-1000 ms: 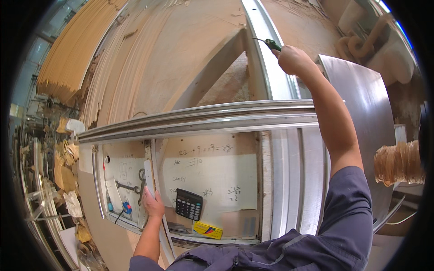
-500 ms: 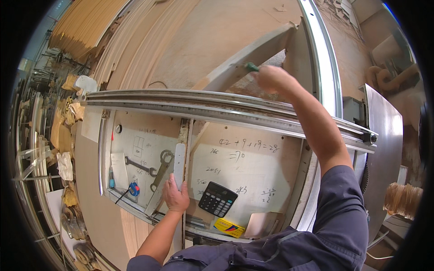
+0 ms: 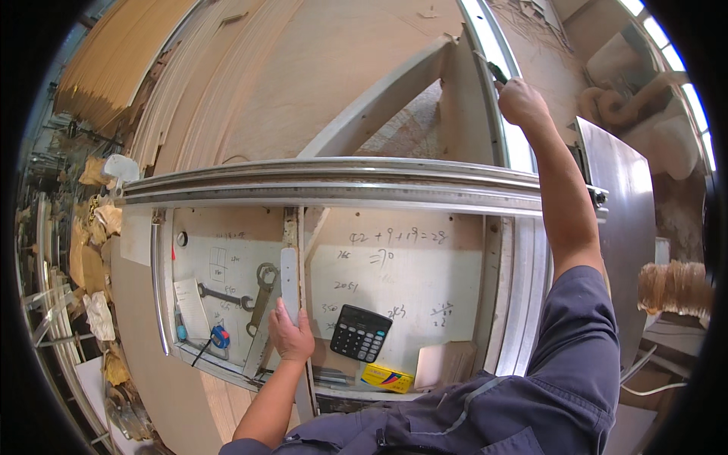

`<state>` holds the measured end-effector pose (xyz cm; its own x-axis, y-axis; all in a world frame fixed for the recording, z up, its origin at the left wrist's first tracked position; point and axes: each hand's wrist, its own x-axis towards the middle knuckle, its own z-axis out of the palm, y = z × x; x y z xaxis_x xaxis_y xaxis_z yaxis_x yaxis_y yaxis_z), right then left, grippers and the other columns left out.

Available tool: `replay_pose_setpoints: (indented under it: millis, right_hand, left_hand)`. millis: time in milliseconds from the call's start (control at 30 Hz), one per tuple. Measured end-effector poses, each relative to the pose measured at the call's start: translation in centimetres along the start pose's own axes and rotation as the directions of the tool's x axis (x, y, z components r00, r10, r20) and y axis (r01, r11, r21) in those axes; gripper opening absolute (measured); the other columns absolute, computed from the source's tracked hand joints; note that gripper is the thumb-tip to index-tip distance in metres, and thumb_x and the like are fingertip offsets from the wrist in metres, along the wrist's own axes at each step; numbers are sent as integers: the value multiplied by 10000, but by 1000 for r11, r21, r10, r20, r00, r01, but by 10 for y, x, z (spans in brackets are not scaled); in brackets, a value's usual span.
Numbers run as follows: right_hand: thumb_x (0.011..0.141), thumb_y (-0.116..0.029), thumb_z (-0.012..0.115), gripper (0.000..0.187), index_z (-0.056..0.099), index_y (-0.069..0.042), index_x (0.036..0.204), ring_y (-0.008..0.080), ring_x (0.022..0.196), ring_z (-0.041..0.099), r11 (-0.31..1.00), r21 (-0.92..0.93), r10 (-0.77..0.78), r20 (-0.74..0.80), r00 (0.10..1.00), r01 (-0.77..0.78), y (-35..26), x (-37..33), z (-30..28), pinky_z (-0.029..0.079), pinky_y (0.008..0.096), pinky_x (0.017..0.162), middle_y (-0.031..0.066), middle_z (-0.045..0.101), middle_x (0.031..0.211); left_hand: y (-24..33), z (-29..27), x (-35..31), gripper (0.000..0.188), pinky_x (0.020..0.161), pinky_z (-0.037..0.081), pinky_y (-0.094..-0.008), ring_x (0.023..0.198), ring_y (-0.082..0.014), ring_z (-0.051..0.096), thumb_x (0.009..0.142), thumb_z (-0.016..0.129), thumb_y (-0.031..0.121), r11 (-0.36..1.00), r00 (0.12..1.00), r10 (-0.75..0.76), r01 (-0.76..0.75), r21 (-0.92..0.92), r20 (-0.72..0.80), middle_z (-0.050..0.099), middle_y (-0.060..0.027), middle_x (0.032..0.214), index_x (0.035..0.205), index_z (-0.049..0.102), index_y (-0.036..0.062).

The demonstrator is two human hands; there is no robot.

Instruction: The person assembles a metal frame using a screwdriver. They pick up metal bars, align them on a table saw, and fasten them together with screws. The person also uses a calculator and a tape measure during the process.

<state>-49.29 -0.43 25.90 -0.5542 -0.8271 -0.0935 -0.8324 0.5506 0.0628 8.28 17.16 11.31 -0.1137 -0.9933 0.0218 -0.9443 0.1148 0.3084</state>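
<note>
My left hand (image 3: 292, 334) is wrapped round the lower end of a light-grey flat bar (image 3: 290, 277), thumb on its right side. The bar stands along the upright divider between two white panels. At the far right, my right hand (image 3: 523, 100) is closed round a small dark-green tool (image 3: 497, 73), held over the bright metal rail (image 3: 485, 34); the fingers hide most of it and its kind is unclear. Left of my left hand are a ring spanner (image 3: 262, 296) and an open-ended spanner (image 3: 225, 296). A black calculator (image 3: 361, 334) lies to its right.
A long metal beam (image 3: 341, 182) crosses the middle beneath my right forearm. A slanted grey brace (image 3: 379, 98) lies beyond it. Near me are a yellow box (image 3: 387, 378) and a blue tape measure (image 3: 220, 337). Stacked boards (image 3: 114, 61) stand far left, a metal sheet (image 3: 618, 189) at right.
My right hand has moved right and farther away with the green tool, from over the slanted brace to the rail. My left hand remains on the bar. The whole view has shifted slightly.
</note>
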Motion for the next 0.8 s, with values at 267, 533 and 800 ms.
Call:
replay_pose_setpoints:
  millis: [267,533,800]
  right_hand:
    - [1024,-367,406,484,668,41,1009,387,974,655,992,118,28,147,989,-46,29,-74,-20,505,468,848,227,680,1050]
    - [1008,-364,454,426,571,46,1006,434,921,643,941,295,-218,152,964,167,-49,-231,-7,497,509,812,291,656,972]
    - [998,-384,476,469,528,80,952,482,853,638,663,586,-612,65,788,466,-234,-438,-58,506,521,757,330,643,849]
  left_hand:
    - [0,1,1,599,867,415,-502,1026,-420,515,913,580,318,998,999,37,-39,-52,-29,526,-227,1106,1365,404,-34]
    - [-5,12,4,627,926,427,-502,1115,-400,522,896,594,366,998,999,-41,41,-46,16,542,-220,1205,1378,398,17]
    - [-7,18,6,613,931,426,-501,1143,-345,524,889,600,365,998,999,-8,5,-63,-42,556,-182,1210,1377,408,49]
